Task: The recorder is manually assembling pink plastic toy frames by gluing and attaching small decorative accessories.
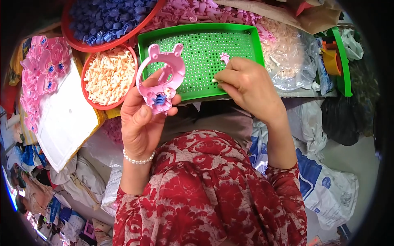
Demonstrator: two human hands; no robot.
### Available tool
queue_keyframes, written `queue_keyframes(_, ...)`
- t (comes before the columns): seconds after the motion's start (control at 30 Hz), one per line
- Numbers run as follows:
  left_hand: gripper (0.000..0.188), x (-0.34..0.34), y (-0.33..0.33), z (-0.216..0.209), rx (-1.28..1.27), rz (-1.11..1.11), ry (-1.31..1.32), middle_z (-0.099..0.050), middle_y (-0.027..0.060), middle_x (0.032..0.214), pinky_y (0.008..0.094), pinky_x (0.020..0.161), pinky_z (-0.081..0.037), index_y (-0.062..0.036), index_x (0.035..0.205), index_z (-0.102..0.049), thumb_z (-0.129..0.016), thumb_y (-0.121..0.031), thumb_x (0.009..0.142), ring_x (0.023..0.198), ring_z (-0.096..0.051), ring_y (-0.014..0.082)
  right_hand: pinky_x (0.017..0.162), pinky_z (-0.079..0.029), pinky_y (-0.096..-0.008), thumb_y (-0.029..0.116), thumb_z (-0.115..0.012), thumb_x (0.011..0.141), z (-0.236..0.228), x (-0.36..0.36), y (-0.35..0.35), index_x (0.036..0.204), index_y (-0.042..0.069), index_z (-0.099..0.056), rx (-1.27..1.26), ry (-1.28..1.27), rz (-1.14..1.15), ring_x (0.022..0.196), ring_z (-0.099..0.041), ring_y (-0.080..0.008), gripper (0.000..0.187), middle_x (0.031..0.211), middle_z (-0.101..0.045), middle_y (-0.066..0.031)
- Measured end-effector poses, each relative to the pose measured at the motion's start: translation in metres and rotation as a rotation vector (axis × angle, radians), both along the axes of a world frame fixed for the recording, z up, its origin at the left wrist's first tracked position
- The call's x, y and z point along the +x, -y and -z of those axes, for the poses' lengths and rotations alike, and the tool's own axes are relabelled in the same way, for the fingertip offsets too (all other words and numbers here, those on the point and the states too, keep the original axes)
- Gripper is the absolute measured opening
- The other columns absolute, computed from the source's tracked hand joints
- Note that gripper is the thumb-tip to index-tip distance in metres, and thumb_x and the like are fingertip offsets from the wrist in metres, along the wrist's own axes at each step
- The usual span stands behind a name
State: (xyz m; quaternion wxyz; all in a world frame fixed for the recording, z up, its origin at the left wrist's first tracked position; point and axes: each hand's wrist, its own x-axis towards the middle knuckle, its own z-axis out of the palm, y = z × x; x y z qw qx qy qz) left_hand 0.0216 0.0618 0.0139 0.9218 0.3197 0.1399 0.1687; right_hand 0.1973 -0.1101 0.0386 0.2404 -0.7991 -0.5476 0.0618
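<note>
Pink eared frame (pixel 177 67), upright, blue insert (pixel 159 99) low; small pale piece (pixel 214 80), pinched

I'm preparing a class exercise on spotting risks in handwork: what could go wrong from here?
The small pale piece pinched in the right hand could slip and drop into the green tray. The blue piece in the pink frame might fall out if it is loose and the left hand tips the frame. The smaller red bowl, holding peach pieces, sits close against the larger red bowl of blue pieces, so a knock might mix them.
</note>
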Motion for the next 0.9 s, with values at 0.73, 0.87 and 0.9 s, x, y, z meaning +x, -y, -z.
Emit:
queue_keyframes(0.73,0.051,-0.003,0.001,-0.001,-0.014,-0.006,-0.006,-0.04,0.0219,0.134,0.0355,0.075,-0.056,0.0009,0.125,-0.045,-0.064,-0.015,0.081,0.099,-0.06,0.0349,0.073,-0.047,-0.0222,-0.003,-0.06,0.081,-0.037,-0.01,0.009,0.095,-0.004,-0.062,0.569,-0.647,0.313,0.081,-0.058,-0.0099,0.015,0.09,-0.062,-0.0051)
queue_keyframes(0.87,0.049,0.0,0.002,-0.001,-0.023,-0.002,0.0,-0.04,0.0217,0.134,0.0355,0.075,-0.056,0.0016,0.124,-0.046,-0.064,-0.015,0.081,0.099,-0.06,0.0347,0.07,-0.048,-0.0224,-0.001,-0.062,0.079,-0.002,-0.005,0.012,0.089,0.0,-0.064,0.256,-0.447,0.266,0.08,-0.06,-0.0115,0.011,0.089,-0.064,-0.0066)
queue_keyframes(0.9,0.048,0.001,0.002,-0.001,-0.024,0.0,-0.001,-0.041,0.0217,0.133,0.0356,0.075,-0.056,0.0018,0.123,-0.047,-0.064,-0.015,0.081,0.099,-0.06,0.0346,0.07,-0.048,-0.0224,-0.001,-0.062,0.079,-0.001,-0.005,0.012,0.089,0.0,-0.064,0.254,-0.447,0.258,0.08,-0.06,-0.0115,0.011,0.089,-0.064,-0.0066)
